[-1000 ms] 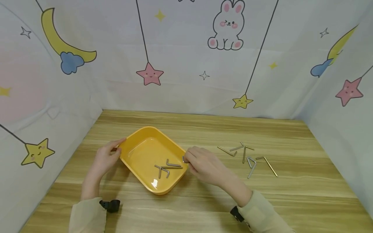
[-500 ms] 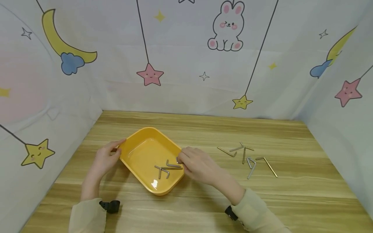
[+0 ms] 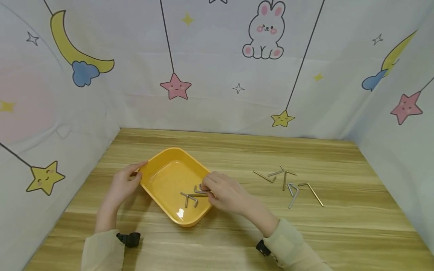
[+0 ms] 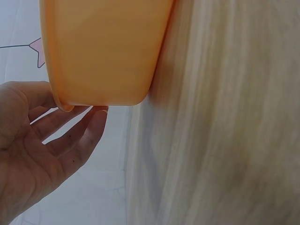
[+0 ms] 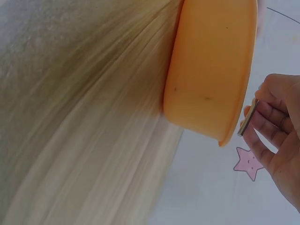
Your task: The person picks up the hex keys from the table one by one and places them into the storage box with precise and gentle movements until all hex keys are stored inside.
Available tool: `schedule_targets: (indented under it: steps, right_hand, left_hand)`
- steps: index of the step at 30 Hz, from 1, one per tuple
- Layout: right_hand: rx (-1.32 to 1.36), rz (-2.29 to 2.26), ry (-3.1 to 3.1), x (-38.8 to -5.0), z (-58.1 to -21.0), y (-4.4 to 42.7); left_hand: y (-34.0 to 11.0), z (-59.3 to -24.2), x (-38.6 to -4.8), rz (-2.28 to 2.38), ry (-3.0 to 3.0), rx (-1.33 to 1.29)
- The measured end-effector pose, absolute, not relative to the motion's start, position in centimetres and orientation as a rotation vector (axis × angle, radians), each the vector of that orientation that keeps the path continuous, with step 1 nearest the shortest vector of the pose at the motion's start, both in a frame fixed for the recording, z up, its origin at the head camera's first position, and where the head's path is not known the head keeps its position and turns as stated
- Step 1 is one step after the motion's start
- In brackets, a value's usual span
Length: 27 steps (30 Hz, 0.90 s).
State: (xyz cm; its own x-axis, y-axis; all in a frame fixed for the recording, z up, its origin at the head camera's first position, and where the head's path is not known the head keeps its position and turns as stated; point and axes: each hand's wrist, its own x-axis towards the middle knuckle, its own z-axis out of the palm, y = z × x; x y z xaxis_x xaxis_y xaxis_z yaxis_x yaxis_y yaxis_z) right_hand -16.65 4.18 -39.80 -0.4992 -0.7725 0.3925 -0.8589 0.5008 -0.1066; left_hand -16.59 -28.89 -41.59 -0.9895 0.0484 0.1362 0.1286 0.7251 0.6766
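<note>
My left hand (image 3: 123,185) holds the left corner of a yellow plastic bin (image 3: 171,150), fingertips against its outer wall. Part of the thumb hides behind the rim in the left wrist view. Over the bin's right side, my right hand (image 3: 226,192) pinches a hex key (image 5: 248,118) between thumb and fingers; only a short length of it shows. Several L-shaped hex keys (image 3: 191,199) lie on the bin's floor, just below and left of the right fingertips.
To the right, several silver and brass-coloured hex keys (image 3: 311,192) lie scattered on the wood-grain table (image 3: 339,233). A white cloth (image 3: 217,105) printed with stars and a rabbit hangs behind and at both sides.
My right hand has moved left over the bin's right rim with the hex key, close to the keys lying inside. The left hand and the bin have stayed in place.
</note>
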Motion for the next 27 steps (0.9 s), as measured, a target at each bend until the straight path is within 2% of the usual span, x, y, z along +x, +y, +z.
schedule_targets:
  steps: [19, 27]
  right_hand:
    - [1.458, 0.372, -2.375, -16.5, -41.4, 2.3]
    - [1.516, 0.277, -2.434, -16.2, -40.8, 0.4]
  left_hand:
    - [-28.8, -41.7, -16.7, -1.124, -2.805, -0.162]
    - [-28.9, -41.7, -16.6, -1.118, -2.794, -0.17]
